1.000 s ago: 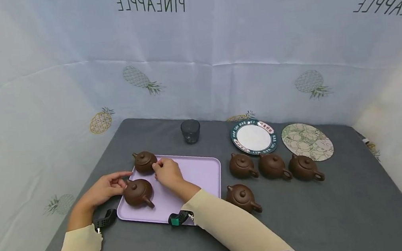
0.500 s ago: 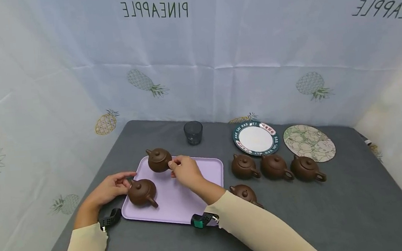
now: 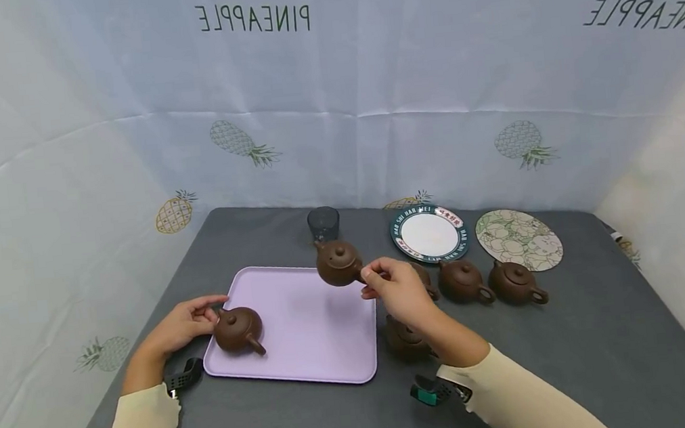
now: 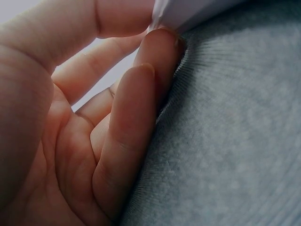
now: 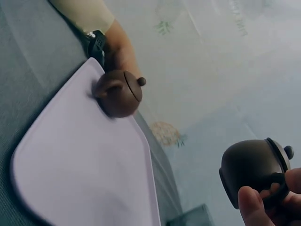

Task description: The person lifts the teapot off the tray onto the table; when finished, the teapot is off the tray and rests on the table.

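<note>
My right hand [image 3: 401,290] pinches a brown teapot [image 3: 339,263] by its handle and holds it above the right part of the lilac tray [image 3: 304,333]. In the right wrist view, finger and thumb are round the handle of this teapot [image 5: 251,165], apart from the tray. A second brown teapot [image 3: 238,330] stands on the tray's left side. Beside it my left hand [image 3: 181,327] grips the tray's left rim. Curled fingers [image 4: 129,117] meet the rim in the left wrist view, where part of the grip is hidden.
Several more brown teapots [image 3: 463,281] stand on the grey table right of the tray; my right arm partly hides two. Behind are a dark glass cup [image 3: 324,224], a white plate with a green rim [image 3: 430,235] and a round patterned mat [image 3: 519,241]. Cloth curtains surround the table.
My right hand has lifted the teapot from the tray's back left corner and carried it to the right. My left hand stays at the tray's rim.
</note>
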The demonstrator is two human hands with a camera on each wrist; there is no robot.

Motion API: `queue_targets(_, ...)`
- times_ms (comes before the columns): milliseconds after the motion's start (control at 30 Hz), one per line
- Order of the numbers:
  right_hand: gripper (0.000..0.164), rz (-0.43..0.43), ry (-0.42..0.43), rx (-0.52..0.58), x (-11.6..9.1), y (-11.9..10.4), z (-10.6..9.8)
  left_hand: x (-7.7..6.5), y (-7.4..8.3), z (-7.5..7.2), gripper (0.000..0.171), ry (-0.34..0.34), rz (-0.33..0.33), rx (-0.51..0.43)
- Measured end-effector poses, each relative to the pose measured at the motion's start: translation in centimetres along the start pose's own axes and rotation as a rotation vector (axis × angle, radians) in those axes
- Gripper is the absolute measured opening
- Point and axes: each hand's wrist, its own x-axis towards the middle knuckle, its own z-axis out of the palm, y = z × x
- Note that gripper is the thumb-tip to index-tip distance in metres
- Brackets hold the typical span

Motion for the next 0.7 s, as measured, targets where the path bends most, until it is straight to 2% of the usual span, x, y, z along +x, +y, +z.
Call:
queue_targets(67,0.017,-0.006,0.018,0.011,-0.9,0.2,-1.4,-0.1,0.7,0.2,0.049,-0.003,0.0,0.004)
queue_targets(167,0.02,-0.031,0.033,0.021,-2.1,1.0,-3.5,-0.1,0.7,0.2,0.048,0.005,0.002,0.02)
queue_targets(300,0.025,-0.037,0.053,0.029,-4.0,2.2,-6.1,0.0,-0.7,0.0,0.049,0.018,-0.004,0.035)
queue_targets(367,0.026,-0.026,0.064,0.035,-4.9,2.8,-7.3,0.0,-0.7,-0.1,0.049,0.019,-0.002,0.038)
queue_targets(567,0.031,-0.03,0.071,-0.008,-7.0,4.2,-9.7,-0.2,-0.6,-0.3,0.052,0.037,-0.007,0.052)
queue_targets(700,0.031,-0.014,0.078,-0.029,-8.3,5.5,-11.0,0.0,-0.9,-0.2,0.05,0.026,-0.001,0.054)
